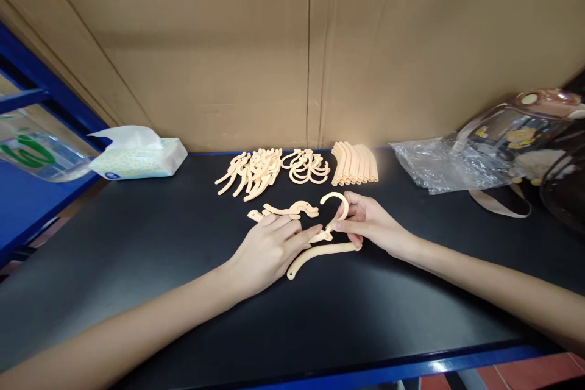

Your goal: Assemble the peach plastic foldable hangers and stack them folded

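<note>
My right hand (368, 222) pinches a peach-coloured plastic hanger hook (336, 195) near its lower end, its curve standing upward. My left hand (272, 247) is closed on a hanger piece (326, 236), mostly hidden beneath its fingers, which meets the base of the hook. Whether the two are locked together I cannot tell. Just in front lies a long curved hanger arm (315, 253), one end close under my right fingertips. Behind my left hand rest a few more curved hanger pieces (299, 209), partly covered by the hand.
Along the cardboard wall (205, 42) sit a pile of curved pieces (256, 170), a cluster of hooks (311, 167) and a stack of hanger arms (354, 163). A tissue pack (146, 155) lies left; a clear plastic bag (439, 161) and a transparent handbag (525, 128) are right.
</note>
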A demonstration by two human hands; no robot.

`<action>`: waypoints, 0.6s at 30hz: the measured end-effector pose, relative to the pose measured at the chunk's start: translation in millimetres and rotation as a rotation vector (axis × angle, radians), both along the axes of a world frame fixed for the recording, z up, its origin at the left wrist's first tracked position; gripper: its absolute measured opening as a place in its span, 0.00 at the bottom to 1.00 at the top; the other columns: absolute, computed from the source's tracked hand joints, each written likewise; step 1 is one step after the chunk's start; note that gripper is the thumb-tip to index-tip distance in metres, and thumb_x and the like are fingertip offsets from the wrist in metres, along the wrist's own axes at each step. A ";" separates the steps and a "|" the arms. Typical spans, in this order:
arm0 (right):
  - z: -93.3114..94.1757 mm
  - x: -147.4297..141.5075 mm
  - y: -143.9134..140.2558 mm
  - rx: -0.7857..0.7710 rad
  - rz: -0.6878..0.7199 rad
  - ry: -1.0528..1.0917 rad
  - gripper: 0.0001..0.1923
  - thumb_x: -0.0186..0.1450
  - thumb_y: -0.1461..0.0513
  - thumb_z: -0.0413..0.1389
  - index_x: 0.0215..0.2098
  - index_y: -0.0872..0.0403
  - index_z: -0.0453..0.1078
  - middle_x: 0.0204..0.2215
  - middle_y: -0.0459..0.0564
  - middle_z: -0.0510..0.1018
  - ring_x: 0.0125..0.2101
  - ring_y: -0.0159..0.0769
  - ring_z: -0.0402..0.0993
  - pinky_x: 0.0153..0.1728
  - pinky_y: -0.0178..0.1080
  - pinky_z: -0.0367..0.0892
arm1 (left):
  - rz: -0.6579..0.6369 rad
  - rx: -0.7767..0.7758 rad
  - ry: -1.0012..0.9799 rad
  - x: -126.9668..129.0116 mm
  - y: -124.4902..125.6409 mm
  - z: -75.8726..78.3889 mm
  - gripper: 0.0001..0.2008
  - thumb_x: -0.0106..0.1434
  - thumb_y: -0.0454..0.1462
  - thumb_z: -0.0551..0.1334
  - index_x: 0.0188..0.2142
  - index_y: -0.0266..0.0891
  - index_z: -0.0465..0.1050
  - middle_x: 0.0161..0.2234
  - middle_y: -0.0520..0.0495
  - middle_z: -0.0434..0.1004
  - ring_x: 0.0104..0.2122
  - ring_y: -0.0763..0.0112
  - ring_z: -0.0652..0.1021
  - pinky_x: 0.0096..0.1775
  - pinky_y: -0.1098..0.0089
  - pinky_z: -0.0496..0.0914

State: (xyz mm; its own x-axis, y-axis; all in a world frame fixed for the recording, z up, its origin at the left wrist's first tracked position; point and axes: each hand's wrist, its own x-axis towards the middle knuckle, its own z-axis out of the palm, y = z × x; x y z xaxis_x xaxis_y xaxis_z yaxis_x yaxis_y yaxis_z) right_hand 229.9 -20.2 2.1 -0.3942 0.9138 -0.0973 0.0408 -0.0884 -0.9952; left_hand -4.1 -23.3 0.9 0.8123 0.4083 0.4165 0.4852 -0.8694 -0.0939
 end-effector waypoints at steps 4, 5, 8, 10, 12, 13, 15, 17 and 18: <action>-3.7 0.2 -0.1 0.038 0.005 -0.014 0.19 0.54 0.54 0.66 0.32 0.53 0.60 0.26 0.41 0.74 0.17 0.24 0.66 0.18 0.31 0.61 | 0.050 0.006 -0.052 0.6 -2.1 0.9 0.14 0.71 0.32 0.49 0.52 0.34 0.67 0.35 0.46 0.76 0.37 0.65 0.76 0.36 0.67 0.65; -4.4 0.5 -0.8 0.074 0.003 -0.041 0.19 0.55 0.55 0.66 0.35 0.53 0.62 0.26 0.41 0.74 0.19 0.26 0.67 0.21 0.32 0.63 | 0.075 -0.007 -0.066 0.0 -3.3 1.3 0.14 0.71 0.32 0.49 0.52 0.34 0.66 0.38 0.45 0.76 0.38 0.64 0.76 0.37 0.67 0.66; -4.0 1.8 -4.7 0.301 0.024 -0.221 0.20 0.58 0.55 0.64 0.44 0.51 0.65 0.28 0.42 0.75 0.26 0.30 0.68 0.29 0.35 0.64 | 0.189 -0.146 -0.139 -3.8 -6.6 3.9 0.13 0.71 0.34 0.49 0.53 0.36 0.64 0.43 0.44 0.75 0.38 0.65 0.77 0.36 0.68 0.68; -2.4 2.9 -8.2 0.534 0.076 -0.388 0.17 0.59 0.54 0.63 0.43 0.51 0.69 0.33 0.45 0.75 0.32 0.33 0.68 0.35 0.37 0.64 | 0.264 -0.347 -0.220 -7.1 -6.8 6.9 0.13 0.71 0.37 0.50 0.53 0.39 0.62 0.43 0.46 0.74 0.35 0.68 0.77 0.35 0.69 0.68; -0.6 3.4 -11.6 0.749 0.144 -0.554 0.14 0.60 0.53 0.63 0.41 0.51 0.71 0.38 0.48 0.74 0.38 0.35 0.68 0.40 0.39 0.63 | 0.297 -0.615 -0.341 -9.5 -4.4 10.4 0.13 0.70 0.40 0.51 0.53 0.42 0.60 0.41 0.48 0.73 0.34 0.70 0.77 0.35 0.71 0.69; 0.1 3.5 -12.9 0.826 0.179 -0.624 0.12 0.61 0.53 0.62 0.40 0.51 0.72 0.39 0.49 0.73 0.40 0.36 0.68 0.42 0.40 0.62 | 0.295 -0.752 -0.414 -10.1 -2.3 12.2 0.13 0.70 0.41 0.53 0.52 0.42 0.59 0.40 0.49 0.73 0.34 0.70 0.76 0.35 0.71 0.69; 1.0 2.9 -14.7 0.925 0.230 -0.726 0.09 0.65 0.56 0.58 0.39 0.51 0.71 0.39 0.49 0.73 0.40 0.36 0.68 0.42 0.40 0.61 | 0.260 -0.992 -0.570 -10.3 2.8 15.9 0.15 0.68 0.42 0.55 0.52 0.41 0.58 0.39 0.48 0.73 0.30 0.73 0.74 0.31 0.72 0.68; 1.1 1.9 -15.4 0.984 0.253 -0.767 0.07 0.69 0.58 0.53 0.40 0.53 0.71 0.38 0.49 0.74 0.38 0.35 0.68 0.40 0.40 0.60 | 0.216 -1.154 -0.698 -9.9 7.6 19.6 0.18 0.66 0.42 0.57 0.53 0.40 0.57 0.38 0.48 0.72 0.24 0.78 0.70 0.25 0.75 0.65; 0.9 1.4 -15.3 1.003 0.250 -0.770 0.08 0.70 0.59 0.51 0.40 0.53 0.70 0.37 0.49 0.75 0.37 0.35 0.68 0.39 0.39 0.60 | 0.204 -1.210 -0.743 -9.7 9.5 21.4 0.20 0.66 0.42 0.58 0.54 0.40 0.57 0.38 0.49 0.70 0.22 0.80 0.67 0.22 0.76 0.62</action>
